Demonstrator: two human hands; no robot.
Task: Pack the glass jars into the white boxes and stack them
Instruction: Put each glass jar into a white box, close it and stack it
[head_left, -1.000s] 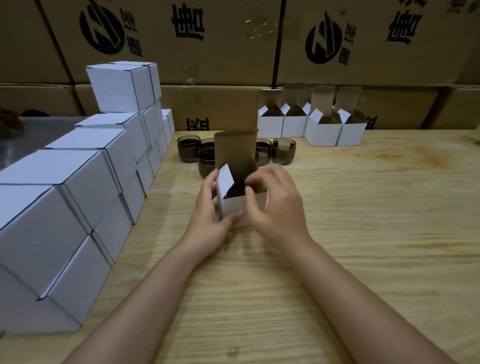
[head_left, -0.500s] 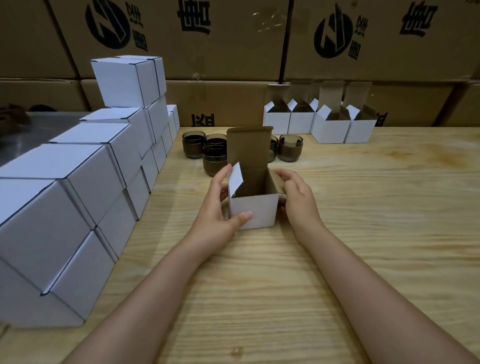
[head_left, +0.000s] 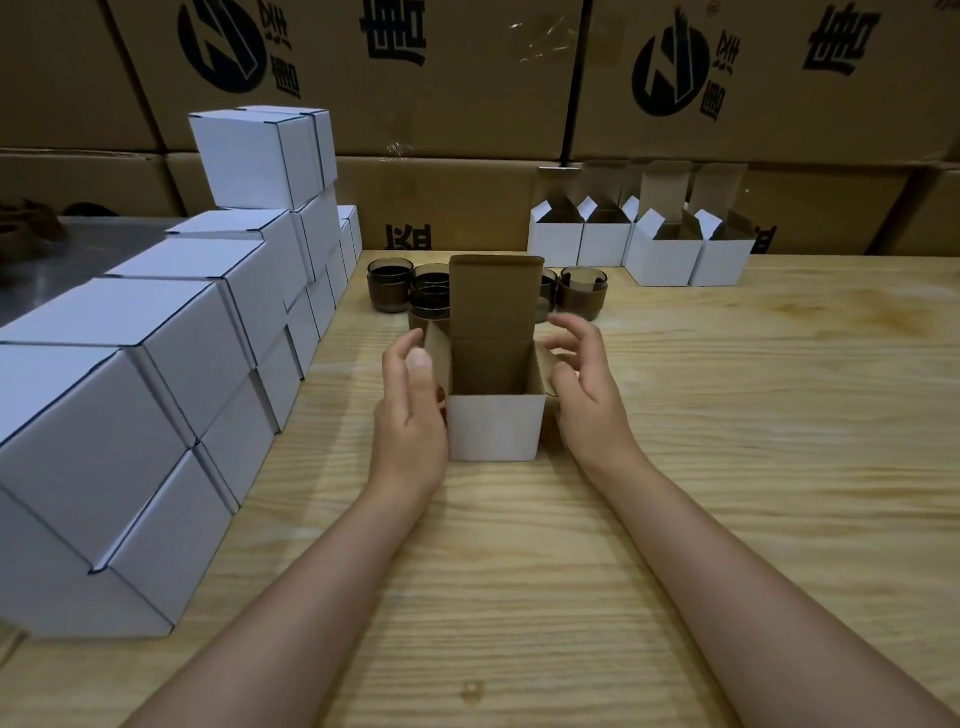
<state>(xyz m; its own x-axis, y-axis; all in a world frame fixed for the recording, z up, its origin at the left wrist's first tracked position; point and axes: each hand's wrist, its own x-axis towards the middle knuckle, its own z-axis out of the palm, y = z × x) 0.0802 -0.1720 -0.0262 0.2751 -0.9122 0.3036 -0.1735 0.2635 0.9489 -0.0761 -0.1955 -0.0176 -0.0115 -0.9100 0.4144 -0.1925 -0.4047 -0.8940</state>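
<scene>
An open white box (head_left: 493, 431) stands on the wooden table (head_left: 727, 467) in front of me, its brown lid flap upright and both side flaps spread outward. I cannot see a jar inside it. My left hand (head_left: 410, 415) lies against the box's left side, thumb up by the left flap. My right hand (head_left: 582, 379) is at the right side with fingers loosely curved, thumb by the right flap. Several dark glass jars (head_left: 584, 291) stand right behind the box, partly hidden by its lid.
A stepped stack of closed white boxes (head_left: 182, 338) fills the left side of the table. Several open white boxes (head_left: 670, 254) stand at the back right. Large brown cartons (head_left: 467, 104) wall off the back.
The box has been turned square to me and its side flaps now splay outward. Both hands have come off its top and front and sit at its sides.
</scene>
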